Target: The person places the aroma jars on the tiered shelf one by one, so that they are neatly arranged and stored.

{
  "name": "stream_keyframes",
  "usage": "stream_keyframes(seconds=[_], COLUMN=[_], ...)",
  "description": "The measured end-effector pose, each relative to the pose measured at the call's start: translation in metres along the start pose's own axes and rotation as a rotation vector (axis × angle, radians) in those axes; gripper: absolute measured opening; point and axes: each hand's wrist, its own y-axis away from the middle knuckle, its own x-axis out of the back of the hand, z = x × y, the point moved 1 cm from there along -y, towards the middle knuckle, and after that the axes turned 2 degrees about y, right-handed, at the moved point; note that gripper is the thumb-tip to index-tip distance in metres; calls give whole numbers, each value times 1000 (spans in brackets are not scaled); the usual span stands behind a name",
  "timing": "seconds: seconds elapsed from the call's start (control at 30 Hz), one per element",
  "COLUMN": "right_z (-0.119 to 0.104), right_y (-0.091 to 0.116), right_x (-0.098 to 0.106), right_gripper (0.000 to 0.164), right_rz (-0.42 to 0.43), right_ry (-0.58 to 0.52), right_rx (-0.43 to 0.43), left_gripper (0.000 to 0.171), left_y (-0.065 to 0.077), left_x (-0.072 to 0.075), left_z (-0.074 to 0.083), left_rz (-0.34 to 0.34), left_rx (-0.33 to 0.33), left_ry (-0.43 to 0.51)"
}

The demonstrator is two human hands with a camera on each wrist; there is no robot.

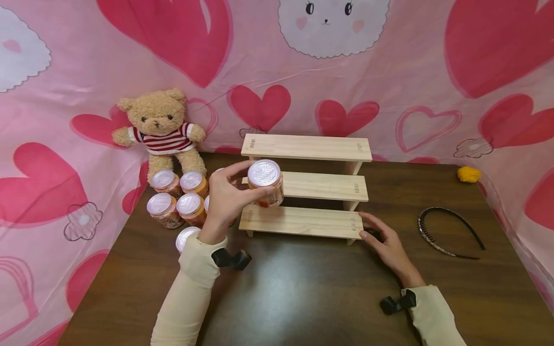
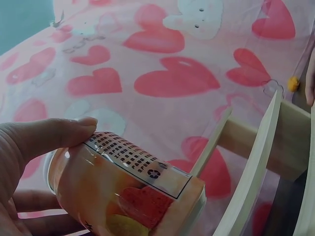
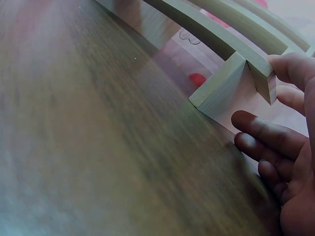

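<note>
My left hand [image 1: 229,194] grips a can [image 1: 273,194] with a pale silvery lid and an orange label. The can is in front of the middle board of a three-tier wooden stand [image 1: 303,222]; whether it touches a board I cannot tell. Fruit pictures and small print show on the can [image 2: 142,191] in the left wrist view, with my thumb [image 2: 69,130] on its side. At the stand's right end, my right hand [image 1: 387,245] has thumb and index finger on the end of the lowest board [image 3: 266,81]. The other fingers [image 3: 266,130] are bent below the board.
Several similar cans [image 1: 166,211] stand left of the stand, some partly hidden behind my left hand. Behind them a teddy bear [image 1: 160,125] leans against the pink heart-patterned cloth [image 1: 303,72]. A black headband [image 1: 450,230] and a yellow bundle [image 1: 469,174] lie at right on the brown table [image 1: 277,298].
</note>
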Motion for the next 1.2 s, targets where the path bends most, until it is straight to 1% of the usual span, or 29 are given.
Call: stream_keyframes(seconds=[0.07, 0.13, 0.23, 0.33, 0.47, 0.63, 0.83, 0.93, 1.07, 1.2], right_z=[0, 0, 1, 1, 1, 1, 0, 0, 0, 0], right_y=[0, 0, 0, 0, 0, 0, 0, 0, 0, 0], right_x=[0, 0, 0, 0, 0, -1, -1, 0, 0, 0], right_gripper=[47, 47, 47, 47, 47, 47, 47, 47, 47, 47], right_rz=[0, 0, 2, 6, 13, 10, 4, 4, 3, 5], right_ry=[-2, -2, -1, -5, -11, -19, -18, -14, -12, -12], right_rx=[4, 7, 13, 19, 25, 29, 25, 25, 23, 24], left_gripper=[55, 55, 56, 56, 57, 56, 54, 52, 52, 53], left_y=[-2, -4, -5, -7, -11, -16, -23, -27, -33, -38], left_x=[-5, -10, -16, -22, -31, -40, -52, -59, -67, -74], left_z=[1, 1, 0, 1, 5, 9, 13, 13, 13, 16], left_rz=[-7, -13, -18, -35, -61, -68, -72, -75, -76, -93], left_rx=[-4, 6, 30, 35, 17, -10, -64, -82, -84, -81], left_ry=[5, 1, -34, -43, -39, -52, -60, -45, -18, 9])
